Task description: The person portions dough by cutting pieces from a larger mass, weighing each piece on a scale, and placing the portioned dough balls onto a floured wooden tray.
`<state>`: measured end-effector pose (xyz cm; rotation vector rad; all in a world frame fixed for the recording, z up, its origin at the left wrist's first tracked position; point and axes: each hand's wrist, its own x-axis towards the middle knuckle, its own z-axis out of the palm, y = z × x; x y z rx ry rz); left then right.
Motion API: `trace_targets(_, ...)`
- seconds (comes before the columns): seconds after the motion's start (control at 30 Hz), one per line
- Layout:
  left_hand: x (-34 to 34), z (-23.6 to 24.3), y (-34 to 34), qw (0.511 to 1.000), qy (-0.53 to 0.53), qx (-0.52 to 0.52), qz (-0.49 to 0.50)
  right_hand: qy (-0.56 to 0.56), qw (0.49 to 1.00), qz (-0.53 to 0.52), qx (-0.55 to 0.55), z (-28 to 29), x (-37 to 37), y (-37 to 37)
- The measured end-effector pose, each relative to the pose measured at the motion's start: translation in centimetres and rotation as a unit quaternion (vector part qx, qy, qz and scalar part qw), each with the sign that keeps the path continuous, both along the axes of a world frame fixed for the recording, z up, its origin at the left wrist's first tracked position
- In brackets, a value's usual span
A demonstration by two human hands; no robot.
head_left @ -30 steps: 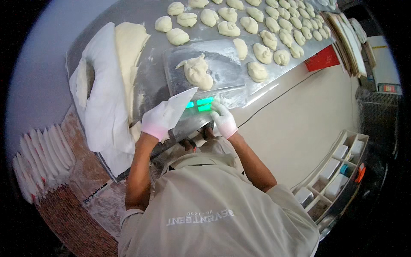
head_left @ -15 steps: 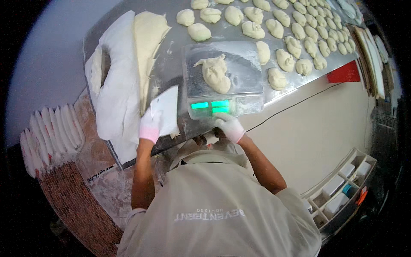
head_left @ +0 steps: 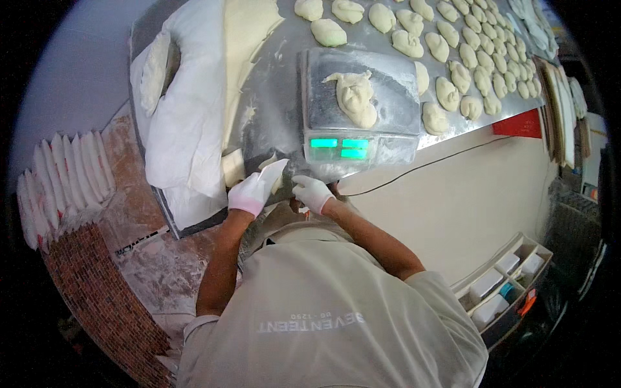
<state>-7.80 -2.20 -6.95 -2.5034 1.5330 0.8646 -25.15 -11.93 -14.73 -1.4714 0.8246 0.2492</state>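
Note:
My left hand [head_left: 251,193], in a white glove with a pink cuff, grips a white dough scraper [head_left: 274,169], tilted up over the table's near edge. A small scrap of dough [head_left: 278,183] shows beside the scraper. To its right, my gloved right hand [head_left: 313,193] reaches toward it, fingers loosely bent and apart, with nothing visible in them. Behind the hands stands a digital scale [head_left: 404,123] with lit green displays, and a lump of dough [head_left: 356,100] rests on its pan. A cut piece of dough [head_left: 233,168] lies by the big dough slab [head_left: 242,58].
White sheeting [head_left: 187,116] covers much of the slab on the left. Several dough pieces [head_left: 447,94] lie in rows on the metal table [head_left: 272,116]. Stacked white sacks [head_left: 68,171] stand at left. A divided box [head_left: 501,284] and a cable [head_left: 414,166] are at right.
My right hand has moved left, away from the scale's display, toward my left hand. My left hand has shifted right and tilted the scraper. The view has shifted slightly.

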Motion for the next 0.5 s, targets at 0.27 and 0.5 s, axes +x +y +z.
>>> trace_targets(0.27,-0.8,-4.2,2.3,0.728,0.482,-0.275,0.403,-0.045,0.974,-0.204,-0.087,-2.3,-0.4,0.7)
trace_targets(0.5,1.3,0.6,1.0,0.722,0.376,-0.396,0.425,-0.185,0.83,-0.291,-0.438,12.9,-2.3,-12.4)
